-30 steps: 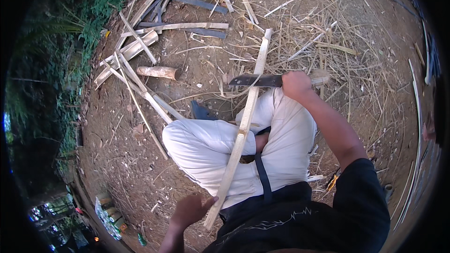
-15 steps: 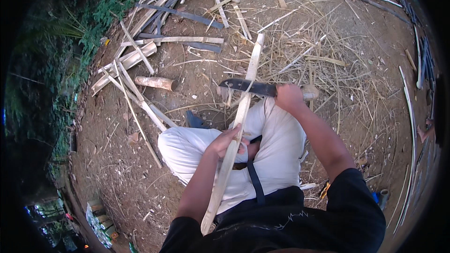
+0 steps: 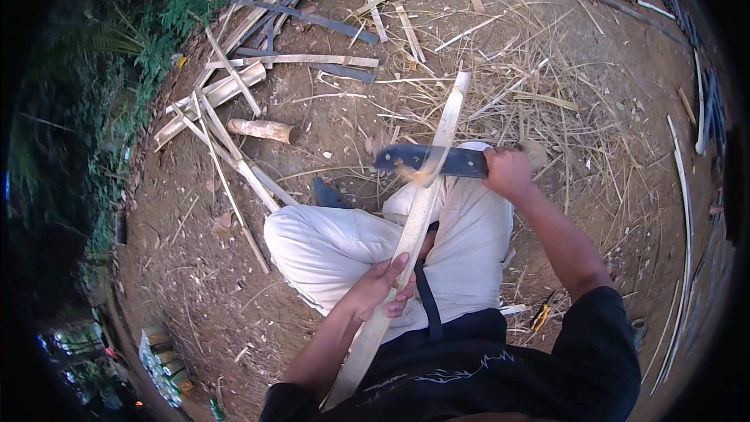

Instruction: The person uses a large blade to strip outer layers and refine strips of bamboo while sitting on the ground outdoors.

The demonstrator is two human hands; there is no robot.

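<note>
Head view, looking down over my lap: I sit on bare dirt (image 3: 625,70) with my knees drawn up in pale trousers (image 3: 328,246). My left hand (image 3: 380,289) is closed around a long, flat bamboo slat (image 3: 410,238), fingers wrapped over its upper face just above my lap. That slat runs on a slant from my lower body, across my right knee, and on up to a tip lying over the straw. My right hand (image 3: 508,173) is clenched on the handle of a dark-bladed chopping knife (image 3: 430,160), held crosswise to the slat, with the blade pointing to my left. Blade and slat meet at the slat's left edge, where a pale blurred sliver shows against the steel; how deep the edge sits I cannot tell. A dark strap (image 3: 426,305) hangs down between my thighs. Dry straw and shavings (image 3: 539,101) litter the ground ahead of my knees. Farther off to the upper left lies a heap of split bamboo strips (image 3: 312,16), with a short cut log (image 3: 264,130) near it. Green plants (image 3: 172,31) border the dirt on the left.
</note>
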